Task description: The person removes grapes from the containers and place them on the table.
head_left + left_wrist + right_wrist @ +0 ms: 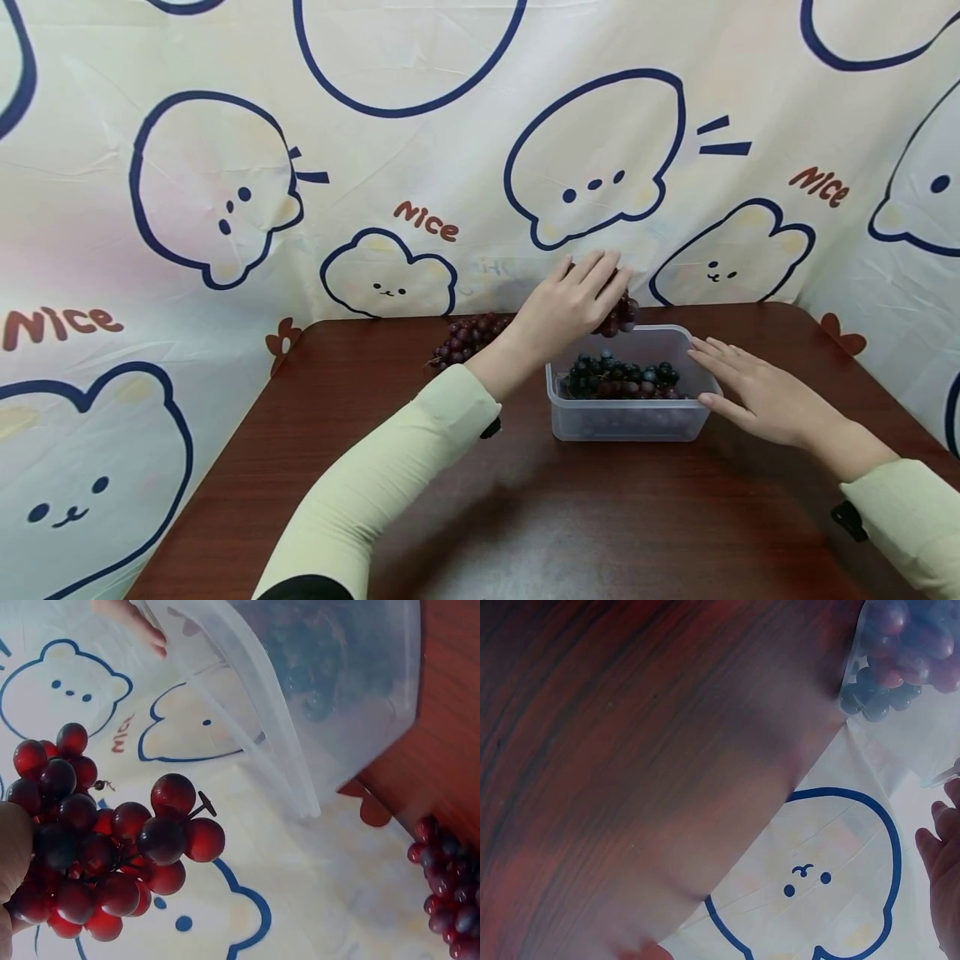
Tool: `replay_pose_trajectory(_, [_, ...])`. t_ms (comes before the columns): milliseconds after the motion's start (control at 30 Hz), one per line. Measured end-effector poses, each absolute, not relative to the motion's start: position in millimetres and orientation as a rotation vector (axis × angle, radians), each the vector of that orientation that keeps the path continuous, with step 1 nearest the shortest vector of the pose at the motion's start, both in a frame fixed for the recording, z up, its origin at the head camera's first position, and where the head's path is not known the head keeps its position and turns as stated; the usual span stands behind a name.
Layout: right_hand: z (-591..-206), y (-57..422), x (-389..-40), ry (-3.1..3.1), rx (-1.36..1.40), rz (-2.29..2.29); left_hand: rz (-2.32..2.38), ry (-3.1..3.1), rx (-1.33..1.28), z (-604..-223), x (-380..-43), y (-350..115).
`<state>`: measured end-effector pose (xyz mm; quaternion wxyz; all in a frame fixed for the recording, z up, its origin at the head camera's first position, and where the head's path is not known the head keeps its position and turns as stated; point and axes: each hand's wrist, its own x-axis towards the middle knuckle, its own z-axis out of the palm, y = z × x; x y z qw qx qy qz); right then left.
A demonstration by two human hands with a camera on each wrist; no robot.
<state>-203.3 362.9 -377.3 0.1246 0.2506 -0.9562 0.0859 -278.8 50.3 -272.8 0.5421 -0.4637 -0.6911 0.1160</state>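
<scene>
My left hand (pixel 568 302) grips a bunch of red grapes (pixel 112 855) above the back of a clear plastic container (pixel 630 422). In the head view that hand hides most of the bunch. Inside the container lie dark green-black grapes (pixel 606 367) with some reddish ones along the front. My right hand (pixel 761 393) is at the container's right side, fingers extended, the fingertips at its rim. Another bunch of dark red grapes (pixel 468 337) lies on the table to the left of the container, partly behind my left forearm.
The container stands on a brown wood-grain table (pixel 585 517). A pale cloth backdrop (pixel 480 167) with printed bears rises right behind the table's far edge and along both sides.
</scene>
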Motion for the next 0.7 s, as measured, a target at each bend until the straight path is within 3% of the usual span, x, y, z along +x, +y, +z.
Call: replay_pose_trajectory(700, [-378.8,363.3,-203.5,-2.749,0.723,0.277,0.215,-1.777,-1.008,-269.2,-302.7,-19.2])
